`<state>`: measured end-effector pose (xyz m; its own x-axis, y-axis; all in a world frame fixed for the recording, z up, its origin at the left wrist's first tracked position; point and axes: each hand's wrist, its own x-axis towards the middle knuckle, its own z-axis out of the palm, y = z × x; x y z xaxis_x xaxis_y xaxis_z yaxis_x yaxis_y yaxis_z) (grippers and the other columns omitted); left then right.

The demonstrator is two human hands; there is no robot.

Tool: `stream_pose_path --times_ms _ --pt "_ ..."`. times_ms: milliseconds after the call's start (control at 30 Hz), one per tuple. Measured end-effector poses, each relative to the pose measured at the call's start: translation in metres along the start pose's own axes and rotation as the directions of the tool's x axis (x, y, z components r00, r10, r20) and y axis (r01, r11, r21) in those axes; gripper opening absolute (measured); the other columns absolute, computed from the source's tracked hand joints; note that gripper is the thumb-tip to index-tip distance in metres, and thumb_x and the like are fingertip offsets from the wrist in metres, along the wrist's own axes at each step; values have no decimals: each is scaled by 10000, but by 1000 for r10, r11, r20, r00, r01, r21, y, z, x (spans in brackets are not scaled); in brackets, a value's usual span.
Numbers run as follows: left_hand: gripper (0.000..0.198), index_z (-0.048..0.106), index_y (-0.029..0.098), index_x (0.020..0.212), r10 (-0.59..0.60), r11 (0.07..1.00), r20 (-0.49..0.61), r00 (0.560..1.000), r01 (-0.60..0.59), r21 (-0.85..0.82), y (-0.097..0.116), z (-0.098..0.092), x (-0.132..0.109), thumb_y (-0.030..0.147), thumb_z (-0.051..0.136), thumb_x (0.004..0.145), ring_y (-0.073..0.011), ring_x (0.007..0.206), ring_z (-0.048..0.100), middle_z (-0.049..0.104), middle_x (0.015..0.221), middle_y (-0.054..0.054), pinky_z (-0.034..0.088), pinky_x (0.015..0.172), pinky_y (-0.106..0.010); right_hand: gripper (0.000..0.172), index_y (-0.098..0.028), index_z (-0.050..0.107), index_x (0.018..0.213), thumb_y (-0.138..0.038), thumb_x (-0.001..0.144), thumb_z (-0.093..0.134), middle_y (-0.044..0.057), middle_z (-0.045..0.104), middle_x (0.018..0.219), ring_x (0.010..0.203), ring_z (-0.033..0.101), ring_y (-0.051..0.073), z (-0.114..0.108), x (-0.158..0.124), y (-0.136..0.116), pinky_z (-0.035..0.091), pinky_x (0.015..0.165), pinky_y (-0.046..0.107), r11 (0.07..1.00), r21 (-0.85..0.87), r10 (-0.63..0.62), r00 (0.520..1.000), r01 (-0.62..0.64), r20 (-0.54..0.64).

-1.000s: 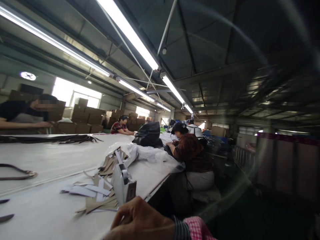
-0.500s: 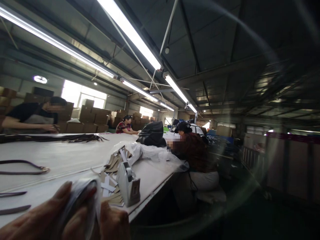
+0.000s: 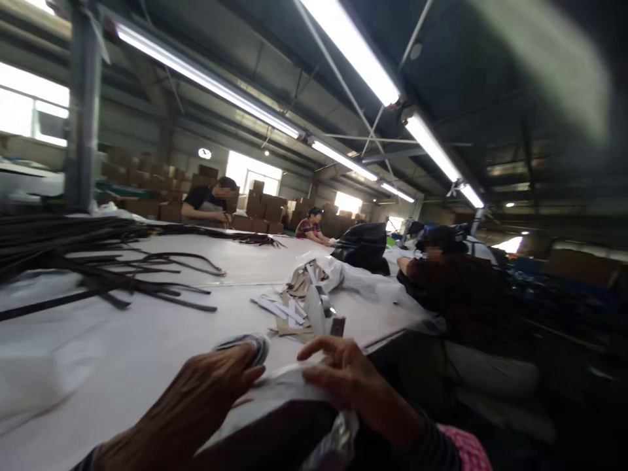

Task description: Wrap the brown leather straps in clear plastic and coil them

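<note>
My left hand [image 3: 196,386] is closed on a dark, rounded bundle in clear plastic [image 3: 261,349], whose far end shows past the fingers. What lies inside the plastic cannot be made out. To its right is my right hand [image 3: 353,376], fingers spread and curved over a thin, whitish plastic sheet [image 3: 282,383]; it may touch the sheet. Crumpled clear plastic [image 3: 338,435] hangs below the right wrist. Just beyond the right hand stands a white tape dispenser [image 3: 318,311], beside a heap of beige and white strips [image 3: 289,313].
Dark straps [image 3: 98,255] spread over the left of the white table [image 3: 245,288]. A large black bag-like item [image 3: 363,245] sits beyond the clear plastic sheeting [image 3: 363,288]. One person [image 3: 441,281] works at the right edge; two others are farther back. A post [image 3: 82,118] stands left.
The view has swung left, bringing the strap pile and post into sight. My hands, formerly together at the plastic-wrapped bundle, are now apart; the right one has opened.
</note>
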<state>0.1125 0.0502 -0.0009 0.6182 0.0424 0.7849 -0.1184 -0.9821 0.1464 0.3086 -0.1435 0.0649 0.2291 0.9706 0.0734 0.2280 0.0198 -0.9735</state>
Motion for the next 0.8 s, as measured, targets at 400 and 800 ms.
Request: stream_pose_path --times_ms 400,800 --pt "533 552 165 641 -603 76 480 637 646 -760 55 -58 48 559 481 993 -85 426 356 415 498 35 304 407 -198 300 -186 614 1226 -385 1047 478 45 673 903 812 641 180 69 79 12 517 746 313 786 -273 -618 705 555 -347" --pt "343 693 105 852 -735 -14 166 658 230 -973 47 -92 120 385 554 993 -77 451 443 548 616 -9 402 407 -171 346 -181 662 1103 -441 1048 441 11 572 693 652 517 163 96 93 14 446 649 294 892 -103 -452 872 440 -188"
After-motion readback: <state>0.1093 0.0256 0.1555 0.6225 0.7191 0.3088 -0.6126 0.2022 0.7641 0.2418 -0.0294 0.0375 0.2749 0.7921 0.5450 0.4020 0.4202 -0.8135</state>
